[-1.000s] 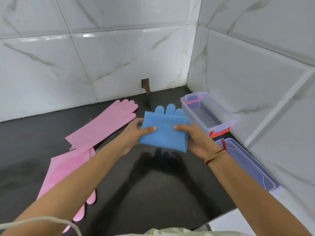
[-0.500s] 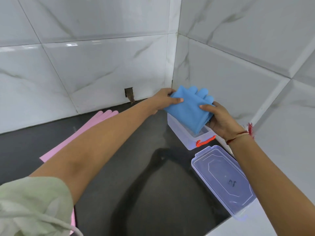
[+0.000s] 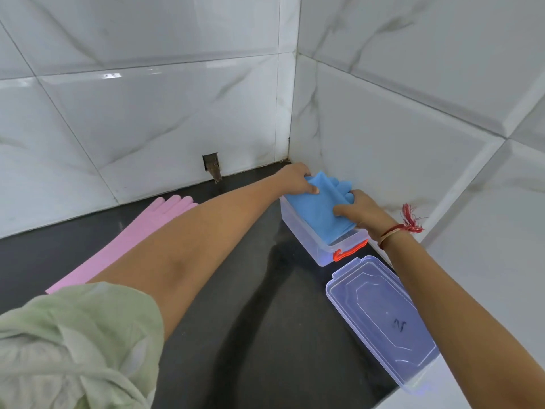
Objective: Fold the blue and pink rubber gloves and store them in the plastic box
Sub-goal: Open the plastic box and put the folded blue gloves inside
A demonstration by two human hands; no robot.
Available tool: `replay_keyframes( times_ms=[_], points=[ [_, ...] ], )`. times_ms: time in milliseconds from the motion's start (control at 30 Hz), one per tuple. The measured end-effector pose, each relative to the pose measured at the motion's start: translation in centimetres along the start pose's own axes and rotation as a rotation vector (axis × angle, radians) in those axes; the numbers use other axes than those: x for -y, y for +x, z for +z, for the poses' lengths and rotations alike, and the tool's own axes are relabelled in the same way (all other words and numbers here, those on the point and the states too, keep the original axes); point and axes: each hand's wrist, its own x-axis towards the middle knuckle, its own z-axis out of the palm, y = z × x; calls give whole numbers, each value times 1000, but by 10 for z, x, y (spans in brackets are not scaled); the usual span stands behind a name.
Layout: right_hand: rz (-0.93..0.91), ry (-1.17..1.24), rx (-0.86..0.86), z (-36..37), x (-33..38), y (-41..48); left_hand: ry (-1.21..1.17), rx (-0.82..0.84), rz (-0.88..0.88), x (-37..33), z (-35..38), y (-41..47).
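Note:
The folded blue gloves [image 3: 320, 206] lie in the mouth of the clear plastic box [image 3: 303, 234], which stands in the corner by the right wall. My left hand [image 3: 295, 180] grips the far left edge of the blue bundle, thumb on top. On the near right edge my right hand [image 3: 358, 212] pinches the bundle over the box. A pink glove [image 3: 141, 234] lies flat on the black counter at the left, partly hidden behind my left arm.
The box's clear lid [image 3: 380, 320] lies upside down on the counter just in front of the box. An orange latch [image 3: 346, 252] hangs on the box's near end. White tiled walls close in behind and to the right. A small hole [image 3: 211, 166] shows in the back wall.
Both hands carried the folded blue gloves from the counter's middle to the right, then lowered them from above the box into its opening. The view turned to the right with them.

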Motion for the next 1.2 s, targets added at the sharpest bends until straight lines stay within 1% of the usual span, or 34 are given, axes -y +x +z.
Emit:
replay_keyframes(
  times_ms=[67, 200, 267, 367, 467, 567, 600, 667, 733, 767, 800, 833, 900, 933, 967, 1033, 1067, 1133, 1200],
  points=[
    [10, -160, 32, 3, -1, 4, 108, 23, 0, -1, 7, 5],
    [27, -500, 112, 13, -4, 11, 243, 51, 6, 1, 21, 9],
    [45, -572, 140, 16, -4, 15, 307, 75, -3, 1, 26, 10],
    [83, -596, 185, 19, -3, 21, 376, 114, -45, 2, 33, 12],
    [78, -714, 172, 29, -4, 24, 461, 115, -93, 3, 42, 13],
    [13, -927, 101, 37, -7, 20, 613, 75, -136, -3, 50, 11],
    [-48, -1015, 51, 39, -7, 18, 675, 48, -122, -6, 51, 10],
    [-186, -1151, -84, 41, -6, 14, 759, -57, -26, -9, 52, 9],
    [-263, -1159, -210, 41, -2, 13, 729, -206, 75, -7, 48, 7],
    [-280, -1128, -230, 41, 0, 14, 657, -221, 89, -7, 45, 6],
    [-283, -1093, -191, 41, 1, 15, 581, -173, 86, -8, 40, 4],
    [-282, -1063, -109, 42, 1, 17, 533, -75, 67, -8, 37, 2],
    [-264, -1061, 104, 45, 1, 19, 531, 143, 6, -8, 35, 2],
    [-250, -1092, 188, 48, 0, 20, 540, 212, -26, -6, 36, 1],
    [-236, -1091, 233, 52, -2, 21, 543, 245, -59, -4, 38, 1],
    [-181, -1043, 282, 55, -3, 24, 521, 209, -64, -1, 40, -1],
    [-179, -1057, 291, 56, -2, 26, 541, 199, -35, 1, 42, -1],
    [-178, -1095, 292, 55, -1, 28, 616, 244, 10, 5, 44, -2],
    [-157, -1093, 303, 53, 0, 27, 547, 209, 28, 2, 42, -9]
  ],
)
